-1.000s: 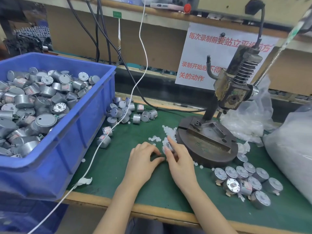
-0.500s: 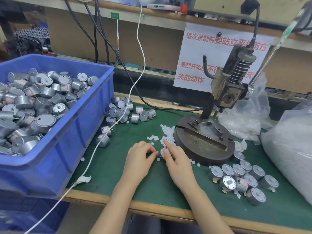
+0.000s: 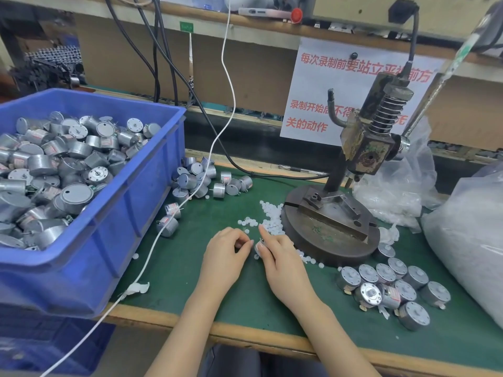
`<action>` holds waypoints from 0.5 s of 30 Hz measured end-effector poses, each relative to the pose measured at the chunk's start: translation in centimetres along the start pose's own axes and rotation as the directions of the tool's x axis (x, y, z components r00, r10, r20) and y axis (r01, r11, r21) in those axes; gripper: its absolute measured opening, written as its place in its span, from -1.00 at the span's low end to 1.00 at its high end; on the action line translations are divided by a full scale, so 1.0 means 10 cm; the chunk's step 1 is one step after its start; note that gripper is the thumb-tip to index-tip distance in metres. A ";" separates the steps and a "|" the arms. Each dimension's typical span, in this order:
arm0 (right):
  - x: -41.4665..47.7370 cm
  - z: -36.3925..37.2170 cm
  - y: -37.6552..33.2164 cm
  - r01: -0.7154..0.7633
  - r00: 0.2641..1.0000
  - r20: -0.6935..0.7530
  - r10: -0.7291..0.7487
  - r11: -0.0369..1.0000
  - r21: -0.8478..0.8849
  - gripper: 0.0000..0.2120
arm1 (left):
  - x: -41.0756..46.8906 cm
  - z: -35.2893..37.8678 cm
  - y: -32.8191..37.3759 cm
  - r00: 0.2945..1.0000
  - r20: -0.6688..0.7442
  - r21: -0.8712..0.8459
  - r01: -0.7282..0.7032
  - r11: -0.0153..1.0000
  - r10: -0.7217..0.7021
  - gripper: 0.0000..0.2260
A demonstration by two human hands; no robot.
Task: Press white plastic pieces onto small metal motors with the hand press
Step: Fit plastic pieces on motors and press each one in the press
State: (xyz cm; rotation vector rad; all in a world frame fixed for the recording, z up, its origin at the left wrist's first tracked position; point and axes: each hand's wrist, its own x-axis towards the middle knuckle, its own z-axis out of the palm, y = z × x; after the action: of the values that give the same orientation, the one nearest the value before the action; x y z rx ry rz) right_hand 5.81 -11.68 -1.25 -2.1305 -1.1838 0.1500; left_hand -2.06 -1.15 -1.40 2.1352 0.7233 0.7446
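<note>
Both the left hand [image 3: 226,257] and the right hand [image 3: 283,270] meet on the green-matted surface [image 3: 190,281], just in front of the dark iron hand press [image 3: 330,229]. The right hand pinches a small silver metal motor [image 3: 258,247]. The left hand's fingers curl beside it; whether they grip anything cannot be told. Loose white plastic pieces [image 3: 272,213] lie near the press base, a blue plastic bin [image 3: 109,240] of motors at left.

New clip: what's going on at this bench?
A person's right hand grips a motor just in front of the press. The left hand curls beside it; what it holds is unclear. White pieces lie scattered nearby. No motor sits on the press. A bin of motors stands to the left.
</note>
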 end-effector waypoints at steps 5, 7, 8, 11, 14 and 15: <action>-0.01 0.02 -0.03 0.124 0.992 0.035 -0.120 0.978 -0.167 -0.55 | -0.01 -0.02 0.01 1.000 -0.003 -0.011 0.012 1.000 -0.012 -0.91; -0.01 0.02 -0.03 0.163 0.986 0.058 -0.153 0.956 -0.243 -0.54 | -0.01 -0.02 0.00 1.000 -0.010 -0.020 0.016 1.000 -0.016 -0.90; -0.01 0.03 -0.03 0.179 0.983 0.075 -0.165 0.944 -0.278 -0.54 | -0.01 -0.02 0.00 1.000 -0.014 -0.018 0.016 1.000 -0.017 -0.90; 0.01 0.06 -0.03 0.229 0.972 0.127 -0.196 0.911 -0.343 -0.54 | -0.01 -0.02 -0.02 1.000 -0.017 0.002 0.014 1.000 -0.014 -0.90; 0.02 0.05 -0.03 0.218 0.974 0.134 -0.181 0.906 -0.362 -0.54 | -0.01 -0.02 -0.02 1.000 -0.020 -0.010 0.024 1.000 -0.024 -0.89; 0.01 0.04 -0.03 0.212 0.975 0.138 -0.172 0.907 -0.364 -0.54 | -0.01 -0.01 -0.01 0.999 -0.024 -0.017 0.030 0.999 -0.030 -0.88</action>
State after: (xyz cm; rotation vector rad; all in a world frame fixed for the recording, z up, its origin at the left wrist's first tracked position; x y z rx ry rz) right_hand 5.51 -11.28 -1.32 -2.3360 -1.5816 -0.0657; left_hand -2.23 -1.08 -1.46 2.0993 0.7580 0.7588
